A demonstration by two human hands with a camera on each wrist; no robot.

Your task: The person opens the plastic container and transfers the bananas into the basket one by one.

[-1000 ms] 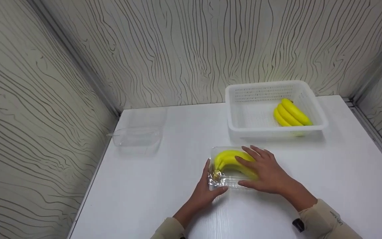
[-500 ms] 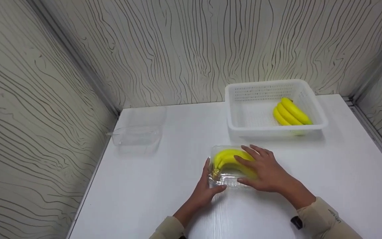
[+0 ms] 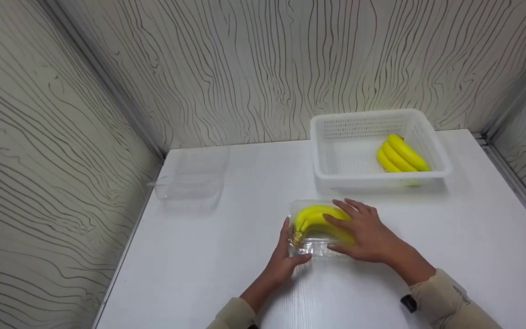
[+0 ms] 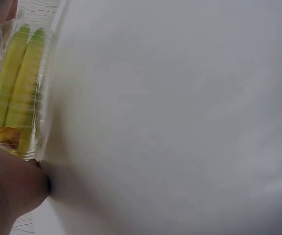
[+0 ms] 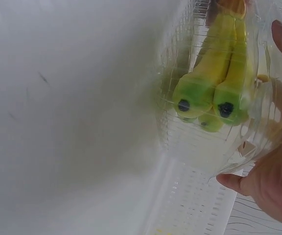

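Banana bunch in clear clamshell, long axis roughly parallel to white table's back edge and well apart from it, stems toward clamshell's near-left corner, tips rightward, left hand, uncurled, against left end, right hand spread on top.

Head cam's lit pretty flat and even, with a pale sheen on the white bench, a soft shadow under the basket and little glints off the banana clamshell, while the open clear clamshell nearly melts into the white. Left wrist cam is way dimmer and greyer, bench edge looking bowed, and the right wrist one's hazy and soft, with broad smudgy shadow and glare streaks on the plastic.
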